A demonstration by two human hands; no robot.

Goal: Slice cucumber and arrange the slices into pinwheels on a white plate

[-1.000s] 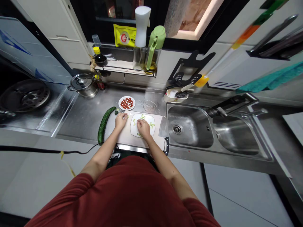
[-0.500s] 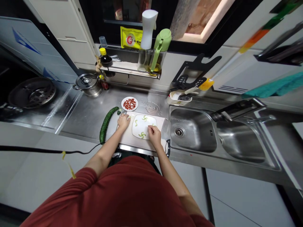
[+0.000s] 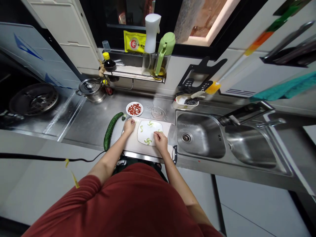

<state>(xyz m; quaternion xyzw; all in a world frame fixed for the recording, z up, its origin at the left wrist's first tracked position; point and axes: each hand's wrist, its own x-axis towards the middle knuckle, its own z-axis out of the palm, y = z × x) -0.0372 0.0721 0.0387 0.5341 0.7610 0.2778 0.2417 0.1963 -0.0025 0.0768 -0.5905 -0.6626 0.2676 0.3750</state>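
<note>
A white plate (image 3: 145,131) with rounded corners rests on a pale cutting board (image 3: 134,140). Thin green cucumber slices (image 3: 148,141) lie on it, some arranged in pinwheel shapes. My right hand (image 3: 161,142) is over the plate's right part, fingertips pinched beside green slices; whatever they hold is too small to make out. My left hand (image 3: 128,126) is at the board's far left, its thumb and fingers closed together near small pale-green bits. What lies between those fingers is hidden. A whole cucumber (image 3: 112,130) and a short dark-green cucumber end (image 3: 123,117) are left of it.
A small plate of red pieces (image 3: 134,109) stands behind the board, with a puddle (image 3: 157,113) beside it. A black-handled knife (image 3: 175,154) lies at the board's right edge, before the sink (image 3: 199,135). A lidded pot (image 3: 91,90) stands back left.
My left hand's fingers have drawn together into a pinch, where they were more spread before. My right hand stays nearly in place over the plate. The view has shifted slightly.
</note>
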